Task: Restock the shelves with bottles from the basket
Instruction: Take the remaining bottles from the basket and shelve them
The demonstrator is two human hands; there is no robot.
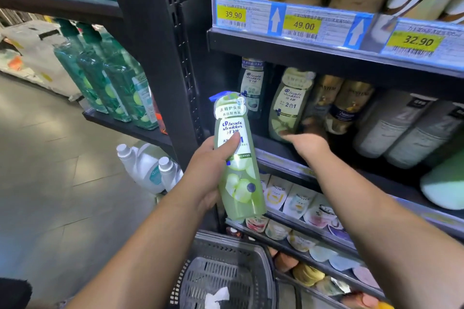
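A black shelving unit [155,57] fills the right and upper view, its boards stocked with bottles and fronted by yellow price tags [302,25]. Below it, at the bottom centre, stands a grey plastic basket [251,246] with a scrap of white paper inside. On the floor to the left of the unit sit white jugs [143,165].

On the middle board a pale green bottle [288,108] stands tilted between a dark bottle [252,85] and gold bottles [349,105].

The left hand [208,173] holds a green shampoo bottle [241,188] upright in front of the unit, above the basket, with the thumb pressed across the label and the fingers wrapped behind.

The right hand [306,145] reaches to the base of the pale green bottle. It is blurred, so whether it grips anything cannot be told.
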